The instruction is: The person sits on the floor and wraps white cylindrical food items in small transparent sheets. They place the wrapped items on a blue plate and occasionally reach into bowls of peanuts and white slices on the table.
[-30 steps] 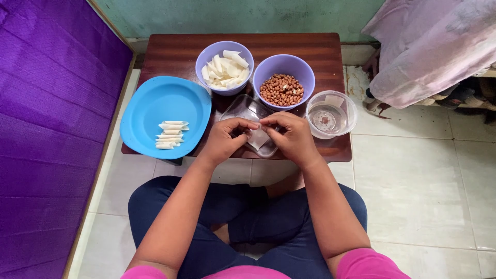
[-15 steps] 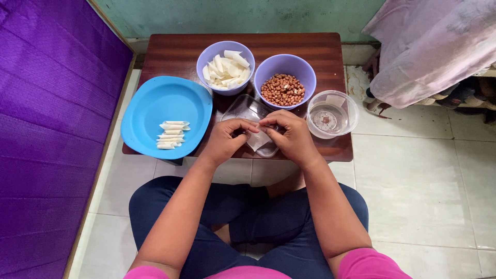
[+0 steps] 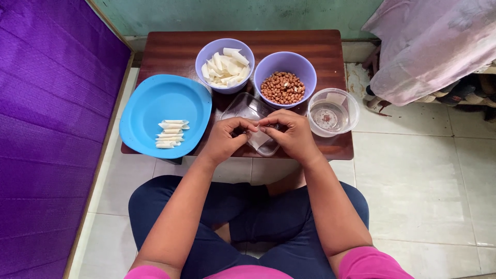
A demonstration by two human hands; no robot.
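Both hands meet over a clear plastic tray (image 3: pixel 248 111) at the front edge of the low wooden table (image 3: pixel 170 51). The left hand (image 3: pixel 227 138) and the right hand (image 3: pixel 290 134) have fingertips pressed together, pinching a small white wrapper piece (image 3: pixel 257 135) between them; a bowl of peanuts (image 3: pixel 283 88) stands just behind, a blue plate (image 3: pixel 155 98) with rolled pieces (image 3: pixel 171 134) is to the left

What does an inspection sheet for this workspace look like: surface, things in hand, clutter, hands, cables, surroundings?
Surface: low brown wooden table, crowded.
Things in hand: small white piece pinched over a clear tray.
Clutter: blue plate with white rolls; bowl of white strips; bowl of peanuts; clear container.
Hands: left hand and right hand meet fingertip to fingertip.
Cables: nothing seen.
Surroundings: purple mat, tiled floor, pale cloth.
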